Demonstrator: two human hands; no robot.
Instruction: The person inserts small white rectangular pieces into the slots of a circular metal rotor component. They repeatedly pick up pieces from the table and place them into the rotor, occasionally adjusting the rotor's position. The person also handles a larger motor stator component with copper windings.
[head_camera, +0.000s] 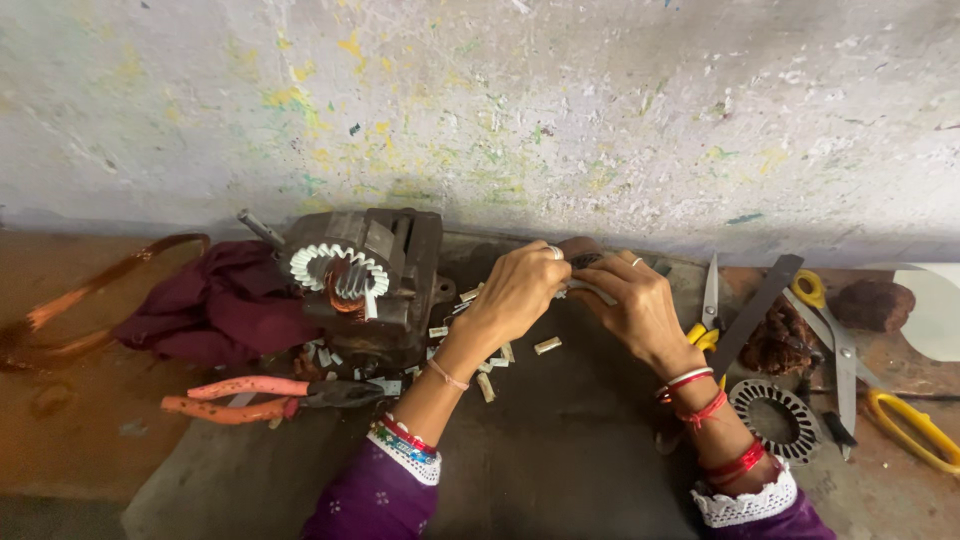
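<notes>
both hands — left hand (513, 292), right hand (632, 303) — pinch a small dark cylinder (580, 252) at their fingertips, motor housing (375, 280) just left.

2 hands (575, 295) on small dark cylinder (580, 252), motor stator (365, 285), pliers (270, 395)
</notes>
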